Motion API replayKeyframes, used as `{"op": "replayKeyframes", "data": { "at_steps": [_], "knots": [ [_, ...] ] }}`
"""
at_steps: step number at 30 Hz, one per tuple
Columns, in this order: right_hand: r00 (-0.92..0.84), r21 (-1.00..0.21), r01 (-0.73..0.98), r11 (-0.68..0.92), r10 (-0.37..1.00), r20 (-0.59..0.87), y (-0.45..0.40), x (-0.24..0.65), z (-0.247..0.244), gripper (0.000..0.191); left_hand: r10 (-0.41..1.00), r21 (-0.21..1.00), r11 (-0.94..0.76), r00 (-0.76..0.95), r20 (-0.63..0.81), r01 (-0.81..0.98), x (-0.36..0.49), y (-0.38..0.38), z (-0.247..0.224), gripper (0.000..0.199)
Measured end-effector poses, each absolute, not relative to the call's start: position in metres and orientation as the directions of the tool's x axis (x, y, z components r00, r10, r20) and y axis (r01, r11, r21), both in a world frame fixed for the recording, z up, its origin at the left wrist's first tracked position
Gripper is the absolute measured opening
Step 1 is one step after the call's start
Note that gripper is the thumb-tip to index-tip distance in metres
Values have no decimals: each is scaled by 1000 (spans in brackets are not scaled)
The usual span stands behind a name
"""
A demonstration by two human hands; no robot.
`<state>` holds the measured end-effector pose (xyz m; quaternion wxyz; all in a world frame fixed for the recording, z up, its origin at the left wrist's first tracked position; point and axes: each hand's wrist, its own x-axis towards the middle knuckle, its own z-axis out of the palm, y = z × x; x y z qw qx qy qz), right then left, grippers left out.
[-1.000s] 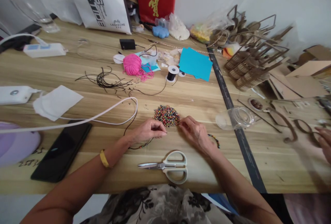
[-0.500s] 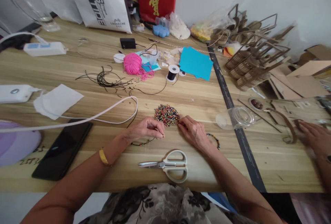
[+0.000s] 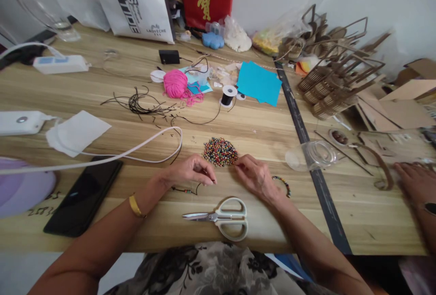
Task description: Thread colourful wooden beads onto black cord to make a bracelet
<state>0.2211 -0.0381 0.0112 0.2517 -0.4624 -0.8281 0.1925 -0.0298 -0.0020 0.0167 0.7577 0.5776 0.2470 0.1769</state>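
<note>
My left hand [image 3: 193, 171] pinches a thin black cord between thumb and forefinger. A few coloured beads [image 3: 187, 191] hang on that cord, low over the table beneath the hand. At the right edge of a pile of small multicoloured beads [image 3: 220, 152] is my right hand [image 3: 254, 174], thumb and fingertips pressed together. Whatever lies between those fingertips is too small to make out. Partly behind my right wrist lies a beaded bracelet [image 3: 282, 184]. Scissors with cream handles [image 3: 231, 217] rest in front of me, blades pointing left.
Behind the beads stand a spool of black cord [image 3: 227, 96], pink yarn [image 3: 175, 83] and blue sheets [image 3: 259, 83]. Cut black cords [image 3: 136, 103], a white cable [image 3: 150, 141] and a phone [image 3: 83, 197] lie left. Rightward are a clear plastic cup [image 3: 311, 155], small woven baskets [image 3: 327, 90] and another person's hand [image 3: 412, 181].
The beaded cord under my left hand has shifted and now bends in a loop. My right hand stays at the pile's edge. The other person's hand moved slightly.
</note>
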Motion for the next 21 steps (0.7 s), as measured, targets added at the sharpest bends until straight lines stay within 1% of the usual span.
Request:
{"op": "replayKeyframes", "data": {
  "at_steps": [3,5,7,10,12,14,18,21],
  "knots": [
    [-467,-681,536,499,847,254,-42,215,13,9,601,973,215,774,-200,84,-24,-4,6,28],
    [-465,-763,460,454,855,228,-45,211,12,8,637,980,154,745,-198,129,-20,-5,0,26],
    [-447,-843,393,368,877,174,-47,207,8,7,665,983,87,725,-180,165,-17,-7,-3,24],
    [-431,-939,284,193,901,55,-49,203,0,10,698,977,0,700,-153,214,-13,-9,-3,20],
    [-433,-971,220,96,901,-9,-49,201,-5,13,715,968,-37,683,-147,247,-11,-11,-3,18],
    [-429,-984,175,42,903,-38,-48,199,-7,15,729,960,-51,667,-154,277,-10,-12,-3,17],
    [-426,-991,136,15,904,-44,-47,199,-7,18,757,948,-48,631,-172,316,-7,-14,-3,14],
    [-427,-993,116,6,903,-45,-47,200,-7,19,768,951,-28,615,-177,309,-6,-16,-1,12]
  ]
}}
